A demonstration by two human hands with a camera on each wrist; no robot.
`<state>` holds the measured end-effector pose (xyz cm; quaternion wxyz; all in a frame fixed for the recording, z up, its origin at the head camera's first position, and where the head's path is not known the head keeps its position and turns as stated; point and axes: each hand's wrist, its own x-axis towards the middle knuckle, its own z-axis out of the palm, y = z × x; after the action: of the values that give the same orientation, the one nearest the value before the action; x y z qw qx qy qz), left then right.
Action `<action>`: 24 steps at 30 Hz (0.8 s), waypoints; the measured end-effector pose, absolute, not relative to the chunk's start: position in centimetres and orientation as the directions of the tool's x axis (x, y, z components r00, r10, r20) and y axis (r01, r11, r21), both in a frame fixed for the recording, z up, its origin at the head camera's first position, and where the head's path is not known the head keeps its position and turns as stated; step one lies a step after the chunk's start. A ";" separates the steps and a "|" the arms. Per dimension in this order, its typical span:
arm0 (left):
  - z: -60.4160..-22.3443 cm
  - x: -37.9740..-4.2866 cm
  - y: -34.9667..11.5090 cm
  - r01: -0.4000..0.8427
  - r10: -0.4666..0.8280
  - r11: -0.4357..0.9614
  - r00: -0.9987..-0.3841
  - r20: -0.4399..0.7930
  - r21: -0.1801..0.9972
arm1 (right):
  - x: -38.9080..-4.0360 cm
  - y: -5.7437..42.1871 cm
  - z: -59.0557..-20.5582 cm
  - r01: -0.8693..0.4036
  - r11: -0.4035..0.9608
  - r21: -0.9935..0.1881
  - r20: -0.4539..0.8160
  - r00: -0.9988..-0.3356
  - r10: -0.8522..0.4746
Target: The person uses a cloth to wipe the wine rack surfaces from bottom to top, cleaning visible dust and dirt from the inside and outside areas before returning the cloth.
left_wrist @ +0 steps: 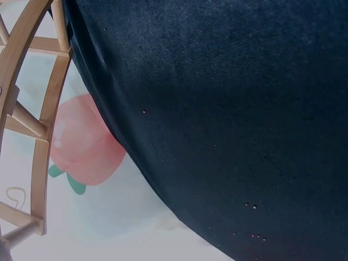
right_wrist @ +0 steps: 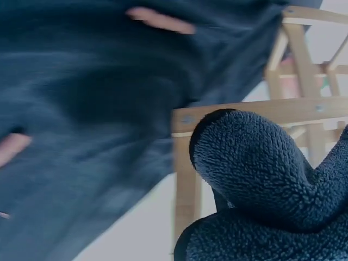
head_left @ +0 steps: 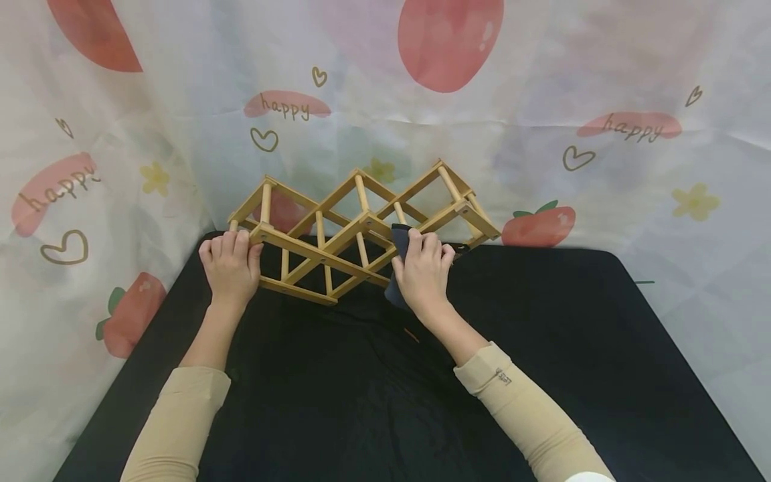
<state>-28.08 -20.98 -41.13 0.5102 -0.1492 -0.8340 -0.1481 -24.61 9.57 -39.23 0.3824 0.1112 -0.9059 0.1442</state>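
Note:
A light wooden folding wine rack [head_left: 322, 258], made of crossed slats joined by round dowels, is spread out near the table's back edge. My left hand [head_left: 231, 264] grips its left end, fingers curled over the top and thumb at the near slat. In my right hand [head_left: 424, 271] is a dark blue-grey cloth [head_left: 399, 294], held against the rack right of its middle. The right wrist view shows the fuzzy folds of the cloth [right_wrist: 250, 168] overlapping a slat [right_wrist: 304, 110]. At the left of the left wrist view appear curved-looking slats [left_wrist: 41, 163]; the hand itself is out of that frame.
The table [head_left: 337, 395] is covered with a black, slightly wrinkled cloth. A small orange strip [head_left: 411, 335] lies on it in front of my right hand. Right behind the table hangs a pale curtain [head_left: 512, 73] printed with fruit, hearts and words.

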 end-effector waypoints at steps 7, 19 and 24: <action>-41.1 -28.2 -21.0 0.409 0.101 0.908 -0.426 0.899 0.091 | -24.0 7.2 -36.8 -0.341 0.933 -0.112 0.738 -0.657 -0.152; -41.2 -28.1 -21.1 0.408 0.101 0.907 -0.443 0.891 0.100 | -24.2 7.5 -37.3 -0.277 0.957 -0.087 0.696 -0.704 -0.141; -41.2 -28.0 -21.1 0.412 0.104 0.906 -0.446 0.889 0.101 | -24.3 8.8 -38.6 -0.234 0.969 -0.082 0.674 -0.729 -0.120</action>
<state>-28.03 -21.07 -41.18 0.5031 -0.1540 -0.8365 -0.1530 -24.34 8.85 -38.61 0.3554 0.0955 -0.9263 0.0807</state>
